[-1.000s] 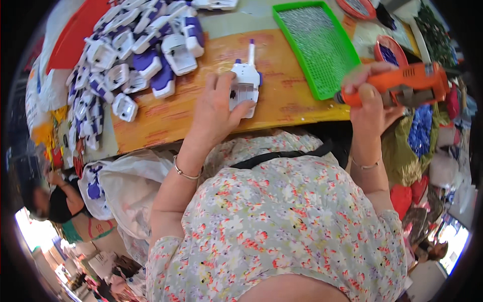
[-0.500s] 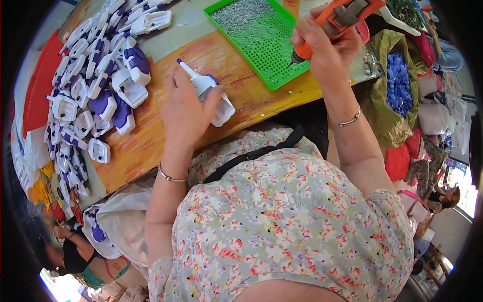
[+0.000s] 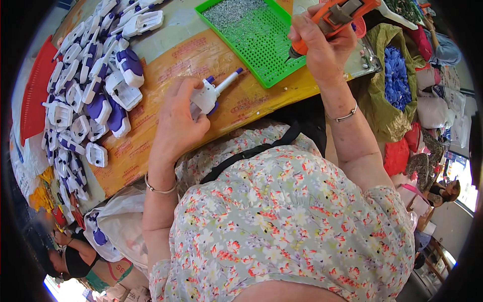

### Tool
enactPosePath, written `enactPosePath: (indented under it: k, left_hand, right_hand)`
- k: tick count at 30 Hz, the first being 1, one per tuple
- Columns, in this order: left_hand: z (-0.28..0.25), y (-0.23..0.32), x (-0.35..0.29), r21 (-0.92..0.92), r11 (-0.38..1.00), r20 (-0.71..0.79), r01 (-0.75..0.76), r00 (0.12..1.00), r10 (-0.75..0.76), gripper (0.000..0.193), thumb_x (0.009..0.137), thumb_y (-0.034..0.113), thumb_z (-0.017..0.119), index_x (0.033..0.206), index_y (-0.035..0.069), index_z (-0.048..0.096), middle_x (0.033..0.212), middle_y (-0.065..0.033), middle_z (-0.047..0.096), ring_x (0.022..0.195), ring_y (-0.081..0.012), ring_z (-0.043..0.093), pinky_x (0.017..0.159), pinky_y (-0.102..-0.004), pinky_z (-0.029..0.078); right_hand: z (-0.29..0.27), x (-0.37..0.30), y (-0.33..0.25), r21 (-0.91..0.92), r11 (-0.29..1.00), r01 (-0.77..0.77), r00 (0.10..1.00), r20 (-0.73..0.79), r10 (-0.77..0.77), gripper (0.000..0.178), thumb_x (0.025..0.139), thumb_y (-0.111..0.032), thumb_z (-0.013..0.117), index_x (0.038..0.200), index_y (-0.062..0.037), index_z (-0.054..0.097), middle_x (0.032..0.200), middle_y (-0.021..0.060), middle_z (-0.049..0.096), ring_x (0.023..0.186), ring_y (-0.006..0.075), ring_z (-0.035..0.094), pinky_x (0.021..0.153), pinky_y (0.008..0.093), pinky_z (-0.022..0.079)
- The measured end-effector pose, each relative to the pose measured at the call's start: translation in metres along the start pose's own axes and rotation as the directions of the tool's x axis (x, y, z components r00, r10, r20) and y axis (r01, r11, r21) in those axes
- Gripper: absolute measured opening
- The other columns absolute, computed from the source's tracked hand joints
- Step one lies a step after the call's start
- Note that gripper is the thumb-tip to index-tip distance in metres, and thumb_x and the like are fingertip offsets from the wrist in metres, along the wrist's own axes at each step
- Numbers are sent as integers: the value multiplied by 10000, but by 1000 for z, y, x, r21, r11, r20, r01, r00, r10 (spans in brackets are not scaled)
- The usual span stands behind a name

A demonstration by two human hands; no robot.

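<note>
Had left hand (image 3: 176,113) half curled round a white-and-purple toy part (image 3: 204,98), fingers bent over left and far sides, thumb at the near side. Looked held, but couldn't see the grip under the palm or tell how tight. Sat over the orange sheet (image 3: 241,108) on the table (image 3: 178,27), close to the front edge; couldn't tell if touching down. Pointed purple-tipped stem up and right, toward the green tray (image 3: 282,70).

Had right hand (image 3: 327,53) closed round an orange drill (image 3: 342,17), fingers wrapped on the body. Aimed bit down and left, in line with the tray's right rim; couldn't judge height.

Saw small silver bits (image 3: 231,15) in the tray, thick at the far end, sparse at the near end. Found a big pile of similar parts (image 3: 90,75) left of left hand, well apart from the held part, beside a red basket (image 3: 32,95).

Wore a bracelet on each wrist, plus a floral top (image 3: 292,211). Spotted an olive sack (image 3: 372,95) of blue pieces (image 3: 396,83) past the table's right end, another person (image 3: 78,254) at lower left.
</note>
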State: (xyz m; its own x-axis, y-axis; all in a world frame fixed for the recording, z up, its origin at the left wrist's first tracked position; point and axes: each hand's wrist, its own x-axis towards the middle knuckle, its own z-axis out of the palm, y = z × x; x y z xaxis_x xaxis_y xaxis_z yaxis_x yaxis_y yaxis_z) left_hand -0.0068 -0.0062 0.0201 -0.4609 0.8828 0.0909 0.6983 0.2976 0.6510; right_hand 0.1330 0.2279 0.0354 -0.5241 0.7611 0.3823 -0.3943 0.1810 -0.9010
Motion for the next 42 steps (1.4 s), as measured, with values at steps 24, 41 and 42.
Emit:
enactPosePath:
  k: [24, 41, 42]
  left_hand:
    - [23, 8, 4, -78, 986, 31, -146, 988, 149, 447, 687, 118, 788, 1101, 30, 642, 1142, -130, 636, 1095, -352, 589, 964, -443, 449]
    - [24, 9, 4, -50, 989, 33, -138, 990, 140, 436, 659, 92, 786, 1065, 5, 653, 1091, -138, 631, 1041, -355, 597, 925, -436, 463]
    - [24, 9, 4, -52, 988, 34, -143, 989, 145, 440, 654, 90, 787, 1065, 7, 654, 1087, -142, 631, 1039, -358, 596, 921, -439, 465]
  right_hand:
    - [35, -17, -46, 121, 949, -292, 924, 294, 247, 448, 766, -80, 796, 1113, -1, 523, 878, 41, 647, 748, 88, 603, 712, 213, 475]
    - [56, -37, 0, 96, 985, 142, 932, 322, -166, 326, 759, -13, 805, 1004, 17, 594, 796, 18, 621, 677, 67, 572, 621, 270, 536]
    - [56, -38, 1, 95, 985, 142, 933, 321, -165, 326, 759, -13, 805, 1004, 17, 594, 796, 18, 621, 677, 67, 572, 621, 270, 536]
